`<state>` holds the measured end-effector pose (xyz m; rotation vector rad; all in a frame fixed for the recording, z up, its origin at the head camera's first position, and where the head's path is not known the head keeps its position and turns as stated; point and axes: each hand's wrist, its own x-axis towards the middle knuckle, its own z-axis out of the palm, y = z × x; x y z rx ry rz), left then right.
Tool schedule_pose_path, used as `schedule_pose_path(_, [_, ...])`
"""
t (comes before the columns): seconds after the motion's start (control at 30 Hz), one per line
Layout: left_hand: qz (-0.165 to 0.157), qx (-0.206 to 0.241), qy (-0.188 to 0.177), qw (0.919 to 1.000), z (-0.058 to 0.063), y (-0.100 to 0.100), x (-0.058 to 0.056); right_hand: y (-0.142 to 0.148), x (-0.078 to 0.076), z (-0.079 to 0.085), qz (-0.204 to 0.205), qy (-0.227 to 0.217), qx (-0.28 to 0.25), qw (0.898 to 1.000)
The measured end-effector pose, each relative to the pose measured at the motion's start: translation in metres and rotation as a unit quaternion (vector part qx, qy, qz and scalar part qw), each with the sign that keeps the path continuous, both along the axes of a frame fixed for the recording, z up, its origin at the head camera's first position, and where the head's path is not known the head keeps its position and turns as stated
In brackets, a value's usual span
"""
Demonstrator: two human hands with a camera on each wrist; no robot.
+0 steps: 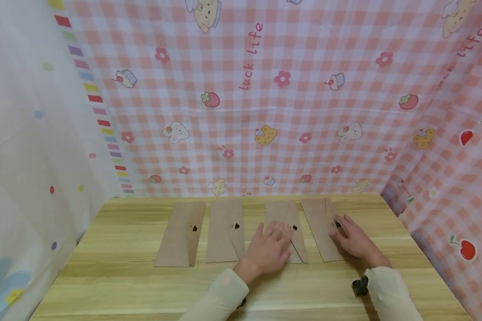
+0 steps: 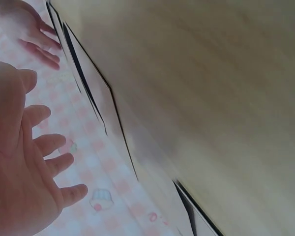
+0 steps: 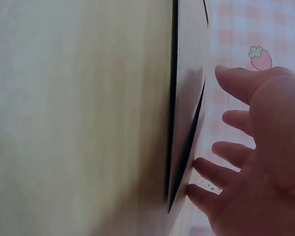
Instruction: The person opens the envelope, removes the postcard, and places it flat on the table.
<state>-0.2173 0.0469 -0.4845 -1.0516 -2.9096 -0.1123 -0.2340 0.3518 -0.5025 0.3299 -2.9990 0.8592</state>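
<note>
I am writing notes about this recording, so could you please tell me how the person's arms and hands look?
The left hand and right hand wear no gloves, and no rings show. The long sleeves are pale cream. A small, bulky black object sits beside the right cuff; at the left cuff only a dark bit shows. I see no cables.

A pink checked cloth (image 1: 233, 111) hangs behind a wooden table (image 1: 136, 285).

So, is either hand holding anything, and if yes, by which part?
Nothing is held: the left hand, fingers spread, is over the third envelope from the left; the right hand, also spread, is over the rightmost envelope.
</note>
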Motion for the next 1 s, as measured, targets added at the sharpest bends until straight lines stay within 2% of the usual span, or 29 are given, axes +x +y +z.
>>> schedule_pose_path(0.4, [-0.022, -0.041, 0.000, 0.9989, -0.003, 0.028, 0.009, 0.003, 0.003, -0.006, 0.007, -0.001, 0.026, 1.000])
schedule_pose_path(0.57, [-0.026, -0.045, -0.013, 0.9986, -0.006, 0.038, 0.012, 0.004, 0.003, -0.006, 0.003, -0.009, 0.035, 0.999])
schedule_pose_path(0.8, [-0.029, -0.057, -0.049, 0.9968, -0.008, 0.049, 0.015, 0.002, 0.003, -0.002, -0.004, -0.021, 0.037, 0.999])
schedule_pose_path(1.0, [-0.040, -0.075, -0.043, 0.9955, -0.006, 0.060, 0.016, 0.002, 0.003, -0.002, -0.013, -0.026, 0.034, 0.999])
